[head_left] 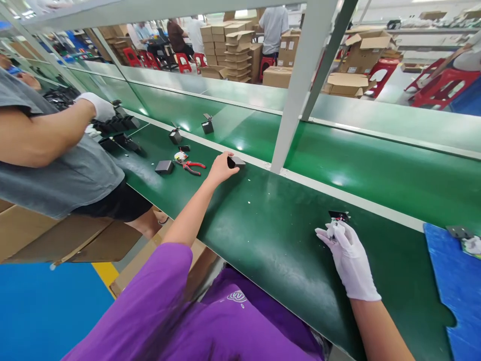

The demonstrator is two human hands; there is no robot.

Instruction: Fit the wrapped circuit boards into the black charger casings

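From the chest [244, 321], the left hand [221, 169] reaches out to 12 o'clock, bare, its thumb [234, 171] and fingers [226, 155] curled in a grip that points towards 2 o'clock. The left forearm [196, 209] runs towards 1 o'clock, bare below a purple sleeve [150, 291]. The right hand [347, 253] sits between 2 and 3 o'clock in a white glove [356, 278], digits gathered in a pinch; the bare right forearm [379, 326] slants towards 11 o'clock.

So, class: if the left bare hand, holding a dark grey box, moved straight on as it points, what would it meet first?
Probably the long white strip edging the green tabletop, just beyond the box, though depth is hard to judge.
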